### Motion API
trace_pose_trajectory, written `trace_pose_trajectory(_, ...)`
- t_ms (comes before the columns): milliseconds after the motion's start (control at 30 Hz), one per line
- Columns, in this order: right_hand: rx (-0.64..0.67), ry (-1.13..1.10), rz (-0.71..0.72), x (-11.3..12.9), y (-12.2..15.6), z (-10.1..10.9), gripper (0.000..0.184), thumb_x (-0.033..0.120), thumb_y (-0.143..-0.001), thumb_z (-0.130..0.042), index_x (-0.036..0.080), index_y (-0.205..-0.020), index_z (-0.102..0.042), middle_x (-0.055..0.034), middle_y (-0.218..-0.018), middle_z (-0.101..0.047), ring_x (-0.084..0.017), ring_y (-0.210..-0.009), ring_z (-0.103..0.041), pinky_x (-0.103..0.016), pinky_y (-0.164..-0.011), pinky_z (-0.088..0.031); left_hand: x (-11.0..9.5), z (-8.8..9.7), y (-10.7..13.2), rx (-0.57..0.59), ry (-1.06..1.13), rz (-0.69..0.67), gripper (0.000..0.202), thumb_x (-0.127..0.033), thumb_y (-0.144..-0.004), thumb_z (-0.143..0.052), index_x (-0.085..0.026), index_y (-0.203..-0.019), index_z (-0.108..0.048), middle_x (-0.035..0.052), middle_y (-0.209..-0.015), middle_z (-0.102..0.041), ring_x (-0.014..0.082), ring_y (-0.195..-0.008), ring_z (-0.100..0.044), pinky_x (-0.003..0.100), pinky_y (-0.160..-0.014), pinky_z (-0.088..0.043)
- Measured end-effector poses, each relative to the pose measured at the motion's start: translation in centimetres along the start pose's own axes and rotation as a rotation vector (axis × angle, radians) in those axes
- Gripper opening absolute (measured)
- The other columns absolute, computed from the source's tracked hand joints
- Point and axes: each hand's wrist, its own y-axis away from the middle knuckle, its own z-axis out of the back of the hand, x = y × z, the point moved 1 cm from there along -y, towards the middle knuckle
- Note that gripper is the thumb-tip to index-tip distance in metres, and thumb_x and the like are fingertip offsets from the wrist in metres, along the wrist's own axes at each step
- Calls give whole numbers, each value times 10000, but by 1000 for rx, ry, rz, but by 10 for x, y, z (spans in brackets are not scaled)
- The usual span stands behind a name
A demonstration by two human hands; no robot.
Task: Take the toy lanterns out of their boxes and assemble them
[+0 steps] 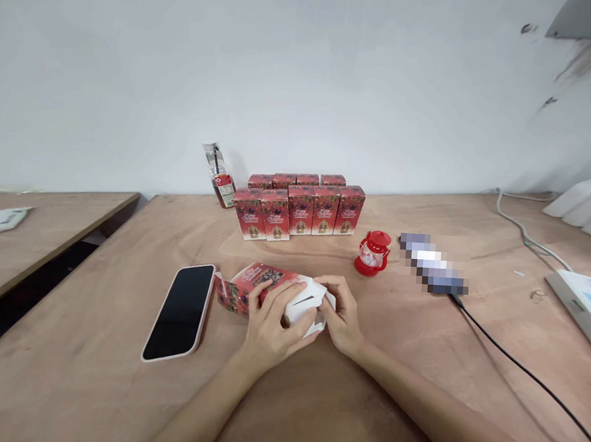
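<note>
A red printed gift box [256, 280] with white end flaps lies tilted between my hands, just above or on the wooden table. Fingers of my left hand [274, 320] wrap over its side. At the white end, my right hand [340, 314] pinches a flap with thumb and fingers. The box's far end flap stands open toward the left. Beyond my right hand stands a small red lantern [372, 254] with a clear middle. Several similar red boxes [300, 211] stand upright in two rows behind.
A phone with a dark screen [180, 313] lies left of my hands. Right of the lantern is a blurred-out device [430, 262] on a black cable [507, 364]. A bottle [222, 180] stands near the wall. A white box [583, 308] sits at the right edge.
</note>
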Motion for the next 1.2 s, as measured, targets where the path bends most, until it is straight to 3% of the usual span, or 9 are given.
trace_pose_trajectory(167,-16,-16,-66,-1,-1,2,204,407,-897,-507,230,-982,-560,-9,-864,-601,-133,-739,-572,-232,-650,-471,0,0,0,2,13,-12,330,-298,-689,-724,-232,-956,-542,113,-1073,-616,246,-1038,-580,480,-885,-396)
trace_pose_trajectory(333,23,-64,-118,3,-1,1,202,401,-907,-487,239,-1006,-559,-16,-908,-614,-142,-765,-583,-229,-608,-482,1,1,1,-9,-9,-3,320,-318,-715,-696,-209,-970,-537,129,-1052,-637,250,-1018,-596,468,-858,-421)
trace_pose_trajectory(533,7,-7,-97,6,0,1,210,373,-931,-429,232,-1005,-566,-11,-865,-632,-137,-703,-588,-247,-625,-485,2,2,-3,-72,-24,-26,326,-292,-658,-728,-178,-904,-546,107,-953,-690,258,-959,-625,459,-845,-427)
trace_pose_trajectory(767,14,49,-34,4,0,3,232,361,-933,-410,211,-948,-587,-17,-837,-612,-143,-719,-560,-252,-647,-458,0,2,-5,-53,-46,-4,209,-290,-668,-708,-216,-803,-567,53,-944,-689,251,-964,-612,446,-837,-425)
trace_pose_trajectory(933,22,55,-33,5,1,2,213,363,-931,-410,221,-963,-565,-14,-817,-598,-136,-656,-535,-248,-590,-441,0,1,-3,24,-71,-9,128,-323,-726,-667,-222,-766,-600,61,-976,-681,255,-982,-594,456,-854,-401)
trace_pose_trajectory(1200,57,7,-53,5,1,3,238,387,-936,-398,226,-985,-566,-17,-846,-592,-142,-682,-531,-250,-607,-433,0,1,-5,42,-122,32,282,-379,-715,-688,-206,-929,-628,96,-1021,-672,251,-985,-591,429,-869,-409)
